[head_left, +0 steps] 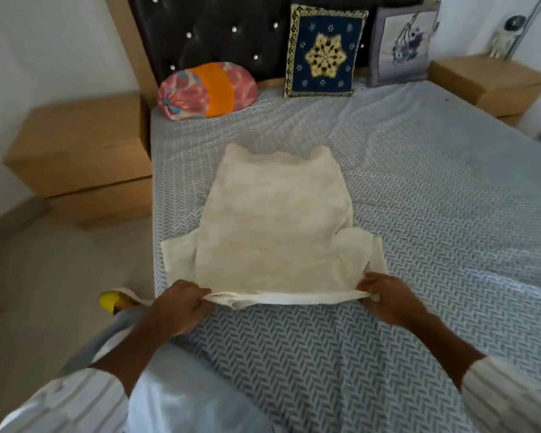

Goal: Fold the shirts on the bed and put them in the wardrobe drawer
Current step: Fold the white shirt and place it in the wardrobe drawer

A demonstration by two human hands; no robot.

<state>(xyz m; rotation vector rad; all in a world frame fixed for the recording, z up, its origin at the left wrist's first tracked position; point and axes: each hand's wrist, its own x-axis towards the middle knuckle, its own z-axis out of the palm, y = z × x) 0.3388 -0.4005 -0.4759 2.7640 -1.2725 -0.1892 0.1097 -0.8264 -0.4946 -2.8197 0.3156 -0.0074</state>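
Note:
A cream shirt (pixel 275 220) lies flat on the bed (pixel 434 189), its hem toward the headboard and its short sleeves spread near me. My left hand (pixel 177 303) pinches the shirt's near edge at the left corner. My right hand (pixel 384 298) pinches the same edge at the right corner. That edge is lifted slightly and stretched taut between both hands. No wardrobe or drawer shows in this view.
A round pink and orange cushion (pixel 206 90), a navy patterned pillow (pixel 324 51) and a grey floral pillow (pixel 403 45) lean at the headboard. Wooden nightstands stand at the left (pixel 82 157) and right (pixel 487 82). A yellow object (pixel 111 301) lies on the floor.

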